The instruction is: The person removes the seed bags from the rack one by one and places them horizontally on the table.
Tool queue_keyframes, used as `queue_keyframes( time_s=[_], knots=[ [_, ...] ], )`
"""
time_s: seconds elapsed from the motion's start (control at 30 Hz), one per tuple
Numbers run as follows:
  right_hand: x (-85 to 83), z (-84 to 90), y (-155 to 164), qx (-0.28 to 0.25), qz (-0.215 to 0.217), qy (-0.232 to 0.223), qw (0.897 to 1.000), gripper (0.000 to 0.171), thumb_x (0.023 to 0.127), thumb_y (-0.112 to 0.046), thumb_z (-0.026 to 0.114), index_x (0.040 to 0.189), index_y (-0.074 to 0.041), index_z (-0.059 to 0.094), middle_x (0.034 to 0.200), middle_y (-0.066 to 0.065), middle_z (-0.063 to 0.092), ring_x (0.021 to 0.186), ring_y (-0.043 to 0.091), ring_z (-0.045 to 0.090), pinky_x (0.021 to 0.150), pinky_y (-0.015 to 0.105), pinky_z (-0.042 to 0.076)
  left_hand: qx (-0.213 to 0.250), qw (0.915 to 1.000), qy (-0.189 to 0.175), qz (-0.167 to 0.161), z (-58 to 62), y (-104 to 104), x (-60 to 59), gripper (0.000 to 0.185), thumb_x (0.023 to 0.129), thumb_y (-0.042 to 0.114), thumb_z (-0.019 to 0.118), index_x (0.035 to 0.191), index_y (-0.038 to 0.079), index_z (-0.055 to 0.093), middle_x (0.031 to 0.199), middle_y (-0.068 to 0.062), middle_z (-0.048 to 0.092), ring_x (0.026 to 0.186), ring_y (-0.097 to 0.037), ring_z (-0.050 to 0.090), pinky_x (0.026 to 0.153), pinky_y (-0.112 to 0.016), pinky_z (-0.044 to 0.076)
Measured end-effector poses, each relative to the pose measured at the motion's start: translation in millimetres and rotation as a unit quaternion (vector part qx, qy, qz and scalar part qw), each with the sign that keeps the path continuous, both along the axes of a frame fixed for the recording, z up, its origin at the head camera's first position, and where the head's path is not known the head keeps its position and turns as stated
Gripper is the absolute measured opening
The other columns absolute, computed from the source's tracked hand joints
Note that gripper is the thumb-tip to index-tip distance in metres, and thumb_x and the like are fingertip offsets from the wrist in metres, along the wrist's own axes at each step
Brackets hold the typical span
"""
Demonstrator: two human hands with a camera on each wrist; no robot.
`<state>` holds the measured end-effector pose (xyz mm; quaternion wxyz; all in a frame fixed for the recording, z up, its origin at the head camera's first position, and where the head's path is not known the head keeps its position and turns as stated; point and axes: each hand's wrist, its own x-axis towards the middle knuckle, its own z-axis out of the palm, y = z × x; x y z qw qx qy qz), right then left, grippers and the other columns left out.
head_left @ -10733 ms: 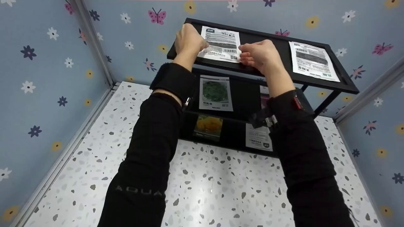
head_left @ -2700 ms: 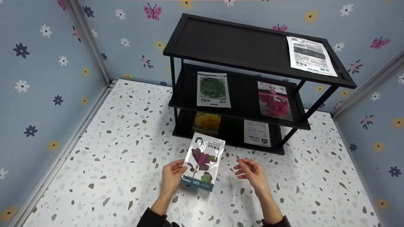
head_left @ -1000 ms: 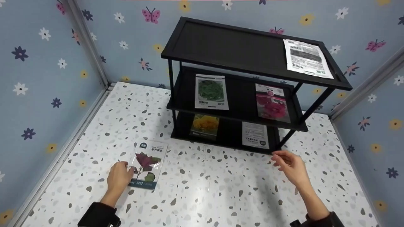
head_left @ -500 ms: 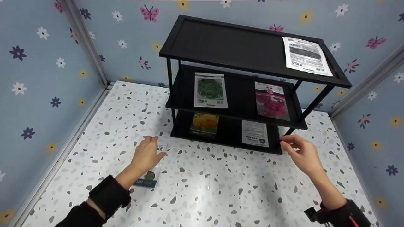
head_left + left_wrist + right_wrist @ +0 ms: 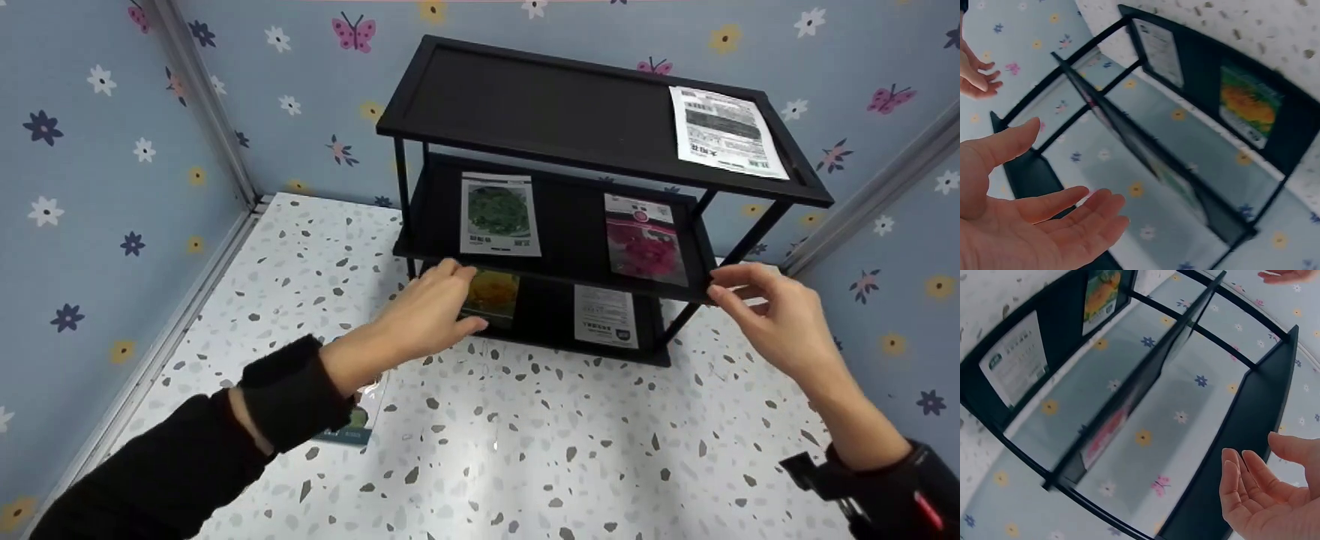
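reaching in from both sides, the left hand (image 5: pixel 431 311) and right hand (image 5: pixel 776 319) hover with fingers (image 5: pixel 1081 216) loose and holding nothing at the ends of the black three-tier shelf rack (image 5: pixel 555 112) standing on the speckled counter (image 5: pixel 525 450). it looks rigid and fairly light; likely best gripped by the middle shelf's edges, kept level so the loose seed packets (image 5: pixel 499 214) don't slide

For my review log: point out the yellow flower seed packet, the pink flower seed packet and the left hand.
yellow flower seed packet (image 5: pixel 495 294), head view, on its yellow picture.
pink flower seed packet (image 5: pixel 645 241), head view, on its pink picture.
left hand (image 5: pixel 427 311), head view, on the back of the hand.
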<state>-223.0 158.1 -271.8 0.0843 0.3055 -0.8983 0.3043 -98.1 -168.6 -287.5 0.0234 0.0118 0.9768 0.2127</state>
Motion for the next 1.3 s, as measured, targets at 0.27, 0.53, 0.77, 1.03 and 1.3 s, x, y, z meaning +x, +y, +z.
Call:
queue_keyframes(
  time_s=[0.27, 0.53, 0.77, 1.03, 1.3],
  knots=[
    [-14.9, 48.4, -7.3, 0.031, -0.043, 0.000, 0.999, 0.032, 0.088, -0.030, 0.055, 0.108, -0.005, 0.059, 0.100, 0.013, 0.061, 0.071, -0.013, 0.047, 0.057, 0.006, 0.039, -0.003, 0.9979, -0.002, -0.065, 57.4, 43.3, -35.5, 0.060, 0.086, 0.029, 0.058, 0.131, -0.004, 0.036, 0.130, -0.016, 0.040, 0.118, -0.023, 0.039, 0.097, -0.029, 0.033],
    [-44.5, 82.4, -16.5, 0.049, -0.116, 0.001, 0.992, 0.042, 0.087, -0.036, 0.054, 0.112, -0.003, 0.057, 0.105, 0.013, 0.059, 0.072, -0.010, 0.045, 0.065, 0.015, 0.036, 0.057, 0.9953, 0.007, -0.078, 97.1, 80.6, -80.9, 0.024, 0.088, 0.028, 0.055, 0.078, 0.010, 0.044, 0.076, -0.001, 0.041, 0.063, -0.011, 0.040, 0.058, -0.021, 0.033],
    [-73.9, 98.9, -22.7, 0.078, -0.166, -0.025, 0.983, 0.051, 0.087, -0.041, 0.051, 0.120, -0.002, 0.052, 0.117, 0.017, 0.054, 0.090, 0.010, 0.054, 0.068, 0.016, 0.039, 0.124, 0.9914, 0.025, -0.031, 115.3, 105.4, -119.2, 0.028, 0.086, 0.025, 0.057, 0.076, 0.012, 0.035, 0.072, 0.001, 0.030, 0.058, -0.010, 0.031, 0.054, -0.019, 0.029],
    [-99.2, 110.0, -28.0, 0.096, -0.205, -0.086, 0.970, 0.061, 0.087, -0.043, 0.047, 0.129, 0.002, 0.041, 0.128, 0.022, 0.043, 0.115, 0.035, 0.039, 0.093, 0.041, 0.034, 0.180, 0.9809, 0.039, 0.062, 120.8, 129.5, -156.4, 0.032, 0.087, 0.030, 0.055, 0.114, 0.015, 0.046, 0.108, 0.009, 0.046, 0.080, -0.004, 0.044, 0.065, -0.014, 0.036],
    [-114.3, 111.2, -30.9, 0.125, -0.209, -0.141, 0.960, 0.071, 0.087, -0.047, 0.044, 0.133, 0.005, 0.030, 0.134, 0.025, 0.033, 0.122, 0.041, 0.030, 0.098, 0.050, 0.026, 0.229, 0.9615, 0.058, 0.141, 114.5, 144.9, -185.0, 0.028, 0.085, 0.033, 0.058, 0.108, 0.017, 0.053, 0.098, 0.010, 0.052, 0.082, -0.003, 0.047, 0.064, -0.014, 0.036]
  ],
)
